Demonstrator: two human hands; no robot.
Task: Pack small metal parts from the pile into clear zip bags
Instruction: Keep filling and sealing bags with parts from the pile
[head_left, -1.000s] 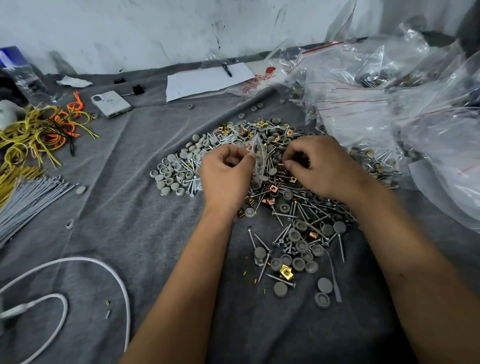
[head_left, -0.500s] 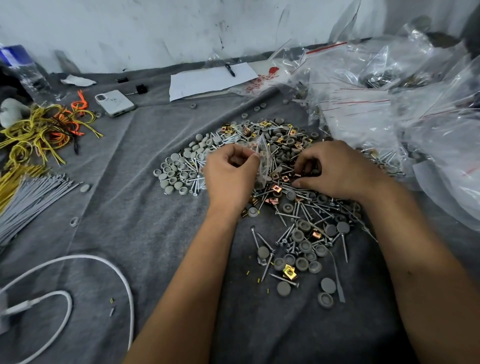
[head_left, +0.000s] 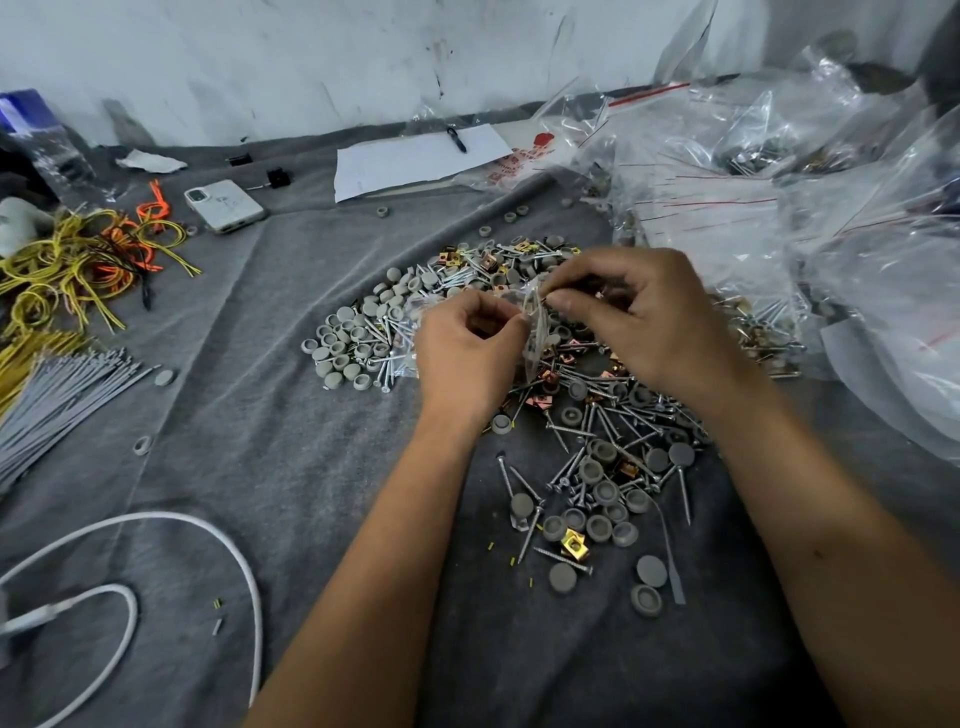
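Left hand (head_left: 467, 358) hides zip bag (head_left: 535, 332) contents.

Bare forearms, no sleeves; left hand (head_left: 467, 358), right hand (head_left: 649, 322) ungloved.

Centre: pile of parts (head_left: 545, 374) on the cloth (head_left: 291, 467).
Above the pile: left hand (head_left: 467, 358) and right hand (head_left: 649, 322), side by side, a small bag (head_left: 535, 332) pinched between them.
Right: heap of bags (head_left: 779, 208), touching the pile's edge.
Behind: paper (head_left: 415, 158), with a pen (head_left: 457, 139) on it.
Far left: phone (head_left: 224, 206); wires (head_left: 78, 265) beside it.
Near left: cable (head_left: 156, 525), looped.
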